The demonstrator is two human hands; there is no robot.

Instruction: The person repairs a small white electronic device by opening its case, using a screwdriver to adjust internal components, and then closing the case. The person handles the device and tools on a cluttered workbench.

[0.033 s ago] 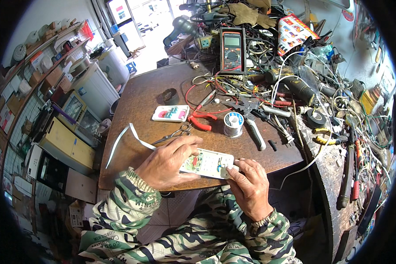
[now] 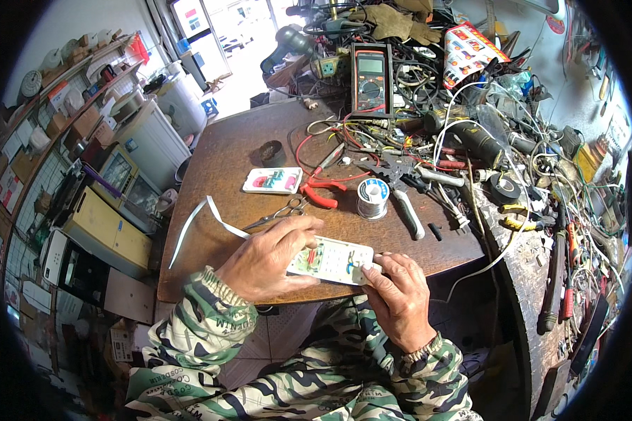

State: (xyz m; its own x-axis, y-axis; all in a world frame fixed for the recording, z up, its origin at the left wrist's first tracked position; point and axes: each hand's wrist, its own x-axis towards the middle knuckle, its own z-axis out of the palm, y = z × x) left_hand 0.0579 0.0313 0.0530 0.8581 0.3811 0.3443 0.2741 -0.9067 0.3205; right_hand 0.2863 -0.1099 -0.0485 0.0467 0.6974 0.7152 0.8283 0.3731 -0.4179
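Note:
Near the table's front edge, my two hands hold a long white plastic casing between them. A green circuit board with red parts shows in its left half, and small blue and yellow bits lie at its right end. My left hand grips the left end, fingers curled over the board. The thumb of my right hand presses on the right end; its other fingers are partly hidden. A white flat strip runs out leftward from beside my left hand. Scissors lie just beyond that hand.
Farther back lie a white case with coloured pieces, red-handled pliers, a solder spool and a dark round pot. A multimeter stands before heaped cables. Tools and black tape crowd the right side.

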